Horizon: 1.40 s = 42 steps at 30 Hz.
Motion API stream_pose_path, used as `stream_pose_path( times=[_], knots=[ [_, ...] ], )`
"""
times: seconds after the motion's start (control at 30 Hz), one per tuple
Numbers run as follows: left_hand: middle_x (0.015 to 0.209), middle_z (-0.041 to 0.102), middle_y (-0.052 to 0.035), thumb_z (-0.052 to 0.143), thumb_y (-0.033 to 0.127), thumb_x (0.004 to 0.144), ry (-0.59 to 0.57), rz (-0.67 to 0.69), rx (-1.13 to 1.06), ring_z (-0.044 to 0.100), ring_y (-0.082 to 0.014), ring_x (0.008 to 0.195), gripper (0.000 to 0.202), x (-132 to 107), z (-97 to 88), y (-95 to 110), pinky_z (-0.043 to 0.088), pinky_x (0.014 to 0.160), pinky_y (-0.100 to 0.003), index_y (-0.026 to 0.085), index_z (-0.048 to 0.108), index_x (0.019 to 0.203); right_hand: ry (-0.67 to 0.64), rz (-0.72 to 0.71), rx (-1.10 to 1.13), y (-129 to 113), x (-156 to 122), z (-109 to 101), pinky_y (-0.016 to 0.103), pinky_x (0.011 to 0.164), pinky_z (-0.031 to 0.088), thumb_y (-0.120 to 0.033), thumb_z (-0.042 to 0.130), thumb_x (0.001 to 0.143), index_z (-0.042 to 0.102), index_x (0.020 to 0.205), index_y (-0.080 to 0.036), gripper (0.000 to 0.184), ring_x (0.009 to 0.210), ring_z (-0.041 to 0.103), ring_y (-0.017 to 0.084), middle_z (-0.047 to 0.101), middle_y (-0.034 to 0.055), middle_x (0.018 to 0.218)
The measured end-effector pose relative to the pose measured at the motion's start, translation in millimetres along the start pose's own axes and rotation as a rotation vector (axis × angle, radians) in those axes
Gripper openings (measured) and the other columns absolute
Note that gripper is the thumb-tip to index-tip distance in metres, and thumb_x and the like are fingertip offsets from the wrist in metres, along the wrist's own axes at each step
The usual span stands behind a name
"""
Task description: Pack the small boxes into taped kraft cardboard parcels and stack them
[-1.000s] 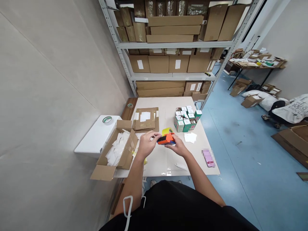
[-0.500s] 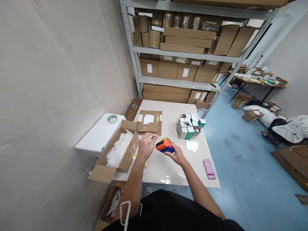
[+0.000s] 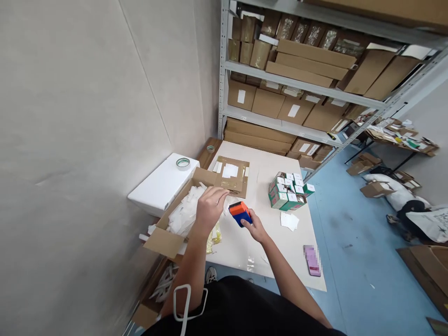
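My right hand [image 3: 255,227] grips a block-like hand-held object [image 3: 240,213], orange on top and blue below, with a black edge on its left end. Its exact kind does not show. Just left of it, my left hand [image 3: 210,210] is raised with thumb and fingers pinched together; whatever they hold, if anything, is too small to make out. The left hand is apart from the orange and blue object. Beneath my left hand stands an open cardboard box [image 3: 167,241] full of white plastic pieces [image 3: 182,214]. Yellow packets [image 3: 214,235] lie beside this box, partly behind my left forearm.
Flattened cardboard [image 3: 241,172] lies farther back on the white table [image 3: 266,156]. To the right are a carton of small green-and-white boxes [image 3: 290,191], white cards [image 3: 289,220] and a pink phone-like object [image 3: 312,261]. A tape roll [image 3: 183,163] sits on a white surface; shelving [image 3: 280,122] rises behind.
The view has turned, so the scene sits tilted and farther right. The orange and blue object has tipped in my right hand, showing more blue. My left hand stays pinched.
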<state>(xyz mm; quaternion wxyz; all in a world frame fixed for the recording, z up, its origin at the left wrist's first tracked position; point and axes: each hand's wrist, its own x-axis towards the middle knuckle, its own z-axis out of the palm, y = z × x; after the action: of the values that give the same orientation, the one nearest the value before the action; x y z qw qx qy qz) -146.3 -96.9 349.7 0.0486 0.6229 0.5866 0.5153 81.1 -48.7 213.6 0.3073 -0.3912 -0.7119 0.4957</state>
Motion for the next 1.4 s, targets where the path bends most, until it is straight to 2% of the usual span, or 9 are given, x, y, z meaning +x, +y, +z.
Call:
stream_pose_path(
  times=[0.1,0.2,0.33,0.43,0.63,0.9,1.13,1.27,1.4],
  knots=[
    [0.127,0.074,-0.0084,0.054,0.031,0.104,0.067,-0.029,0.045,0.065,-0.0290,0.122,0.027,-11,0.4,-13,0.052,0.109,-0.049,0.029,0.077,0.117,0.078,0.045,0.002,-3,20,20,0.038,0.082,0.053,-0.057,0.062,0.093,0.059,0.118,-0.023,0.043,0.089,0.063,0.024,0.069,0.0046,0.102],
    [0.154,0.057,-0.0096,0.058,0.029,0.101,0.070,-0.021,0.075,0.054,-0.0332,0.141,0.035,-25,-5.0,-24,0.049,0.114,-0.052,0.030,0.070,0.134,0.242,0.108,-0.047,-4,42,37,0.040,0.083,0.054,-0.059,0.061,0.092,0.059,0.114,-0.022,0.043,0.090,0.063,0.026,0.070,0.0065,0.102],
    [0.165,0.042,-0.0124,0.063,0.032,0.099,0.155,-0.017,0.105,0.050,-0.0342,0.146,0.057,-31,-30.0,-39,0.053,0.112,-0.049,0.028,0.049,0.153,0.310,0.120,-0.054,-4,69,56,0.041,0.081,0.054,-0.061,0.059,0.093,0.058,0.109,-0.023,0.040,0.089,0.063,0.026,0.069,0.0062,0.098],
    [0.166,0.040,-0.0136,0.060,0.034,0.100,0.265,-0.071,0.105,0.054,-0.0333,0.142,0.062,-31,-55.5,-52,0.058,0.106,-0.047,0.027,0.041,0.159,0.268,0.049,-0.041,-8,87,73,0.041,0.084,0.054,-0.056,0.059,0.094,0.056,0.116,-0.024,0.039,0.092,0.063,0.027,0.069,0.0063,0.101],
    [0.157,0.049,-0.0157,0.055,0.035,0.104,0.429,-0.194,0.112,0.066,-0.0290,0.124,0.055,-51,-99.5,-74,0.064,0.094,-0.043,0.025,0.045,0.157,0.081,-0.086,-0.118,-31,132,125,0.042,0.087,0.053,-0.037,0.058,0.091,0.054,0.124,-0.023,0.036,0.094,0.062,0.026,0.066,0.0084,0.111],
    [0.146,0.059,-0.0160,0.055,0.034,0.102,0.557,-0.309,0.293,0.071,-0.0258,0.110,0.053,-98,-152.6,-98,0.066,0.081,-0.037,0.025,0.049,0.154,-0.143,-0.289,-0.321,-40,200,227,0.048,0.098,0.048,-0.031,0.063,0.088,0.058,0.116,-0.020,0.031,0.108,0.060,0.032,0.065,0.0137,0.117],
    [0.134,0.066,-0.0131,0.054,0.032,0.102,0.583,-0.417,0.386,0.071,-0.0251,0.109,0.044,-129,-181.6,-100,0.065,0.083,-0.037,0.026,0.056,0.146,-0.274,-0.268,-0.694,-53,249,320,0.045,0.104,0.044,-0.016,0.065,0.088,0.064,0.115,-0.014,0.027,0.116,0.060,0.031,0.069,0.0190,0.120],
    [0.131,0.068,-0.0123,0.053,0.032,0.102,0.551,-0.454,0.404,0.071,-0.0247,0.109,0.041,-136,-187.8,-98,0.064,0.082,-0.037,0.025,0.060,0.142,-0.306,-0.270,-0.790,-65,250,335,0.044,0.108,0.041,-0.024,0.068,0.092,0.065,0.126,-0.012,0.036,0.126,0.057,0.033,0.069,0.0184,0.128],
    [0.132,0.068,-0.0118,0.053,0.032,0.102,0.524,-0.458,0.368,0.070,-0.0246,0.110,0.039,-133,-184.3,-102,0.064,0.084,-0.037,0.024,0.063,0.138,-0.227,-0.372,-0.665,-69,236,314,0.045,0.112,0.042,-0.029,0.067,0.093,0.059,0.140,-0.014,0.050,0.131,0.055,0.033,0.065,0.0164,0.138]
  ],
)
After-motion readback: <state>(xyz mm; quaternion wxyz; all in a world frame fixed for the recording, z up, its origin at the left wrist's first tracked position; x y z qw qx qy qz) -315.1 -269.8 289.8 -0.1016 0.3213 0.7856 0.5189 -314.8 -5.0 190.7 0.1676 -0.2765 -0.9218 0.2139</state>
